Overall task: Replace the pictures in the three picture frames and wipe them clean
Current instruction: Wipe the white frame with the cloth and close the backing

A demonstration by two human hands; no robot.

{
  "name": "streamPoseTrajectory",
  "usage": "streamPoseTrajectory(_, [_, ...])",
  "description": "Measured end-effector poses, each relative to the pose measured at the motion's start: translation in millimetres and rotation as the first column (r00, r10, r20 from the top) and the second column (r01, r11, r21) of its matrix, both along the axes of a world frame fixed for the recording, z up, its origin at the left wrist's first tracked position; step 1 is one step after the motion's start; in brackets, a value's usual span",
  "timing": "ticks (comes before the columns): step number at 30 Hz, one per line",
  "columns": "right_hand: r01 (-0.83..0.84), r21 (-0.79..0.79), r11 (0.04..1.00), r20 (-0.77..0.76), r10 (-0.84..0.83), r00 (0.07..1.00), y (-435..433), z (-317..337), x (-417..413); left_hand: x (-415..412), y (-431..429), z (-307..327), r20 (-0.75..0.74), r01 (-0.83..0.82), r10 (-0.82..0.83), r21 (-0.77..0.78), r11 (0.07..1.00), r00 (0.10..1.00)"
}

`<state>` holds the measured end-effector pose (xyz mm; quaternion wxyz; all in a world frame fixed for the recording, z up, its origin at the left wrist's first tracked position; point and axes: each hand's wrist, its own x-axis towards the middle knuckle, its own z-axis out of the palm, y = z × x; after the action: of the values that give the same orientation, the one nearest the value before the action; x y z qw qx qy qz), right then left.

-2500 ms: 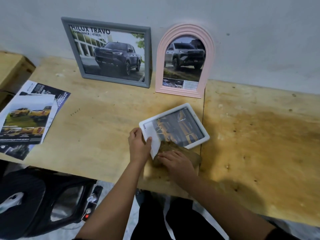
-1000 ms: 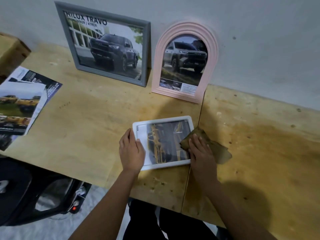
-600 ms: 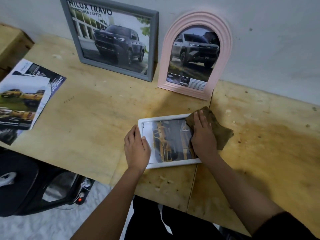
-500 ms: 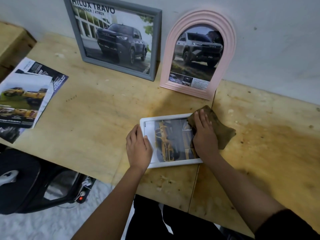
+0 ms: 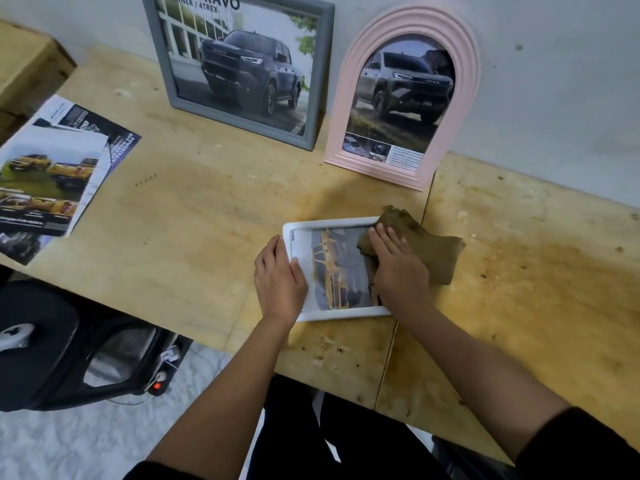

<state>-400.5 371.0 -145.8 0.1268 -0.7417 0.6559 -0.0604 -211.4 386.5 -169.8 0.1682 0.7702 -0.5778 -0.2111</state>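
Picture frames, three: gray frame (image 5: 162, 50) and pink arched frame (image 5: 346, 98) upright against the wall (image 5: 554, 81), white frame (image 5: 332, 315) flat on the wooden table (image 5: 190, 220), left hand (image 5: 278, 278) resting straight-fingered on its left rim, right hand (image 5: 398, 268) pressing one brown cloth (image 5: 433, 251) flat-palmed onto its glass.

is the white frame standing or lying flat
The white frame lies flat, picture up, on the table; left hand rests on its edge, right hand presses a cloth onto it.

A black chair (image 5: 52, 344) stands at the plywood table's (image 5: 194, 216) near edge, a brown box (image 5: 27, 71) far left.
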Motion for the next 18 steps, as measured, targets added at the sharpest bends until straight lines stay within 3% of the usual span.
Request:
streamPoseTrajectory(4, [-0.014,0.082,0.997,0.162,0.0,0.987,4.9,7.1,33.7,-0.1,-0.1,1.0,0.01,-0.005,0.005,0.0,1.0,1.0])
streamPoseTrajectory(9, [-0.187,0.197,0.962,0.176,0.153,0.972,-2.9,10.6,59.6,0.6,-1.2,3.9,-0.008,0.007,-0.007,0.018,1.0,1.0])
streamPoseTrajectory(12, [-0.295,0.085,0.952,-0.033,0.298,0.954,-11.2,12.9,33.3,12.1,-1.9,4.4,-0.026,0.068,-0.067,0.028,0.997,0.997])
streamPoseTrajectory(14, [-0.287,0.061,0.956,-0.153,0.293,0.944,-11.6,8.0,14.7,20.5,-1.3,3.1,-0.011,0.127,-0.127,0.025,0.992,0.992])
streamPoseTrajectory(18, [-0.214,0.097,0.972,-0.122,0.225,0.967,-1.4,-9.8,13.1,20.9,2.3,-0.4,0.047,0.144,-0.144,-0.003,0.99,0.988])
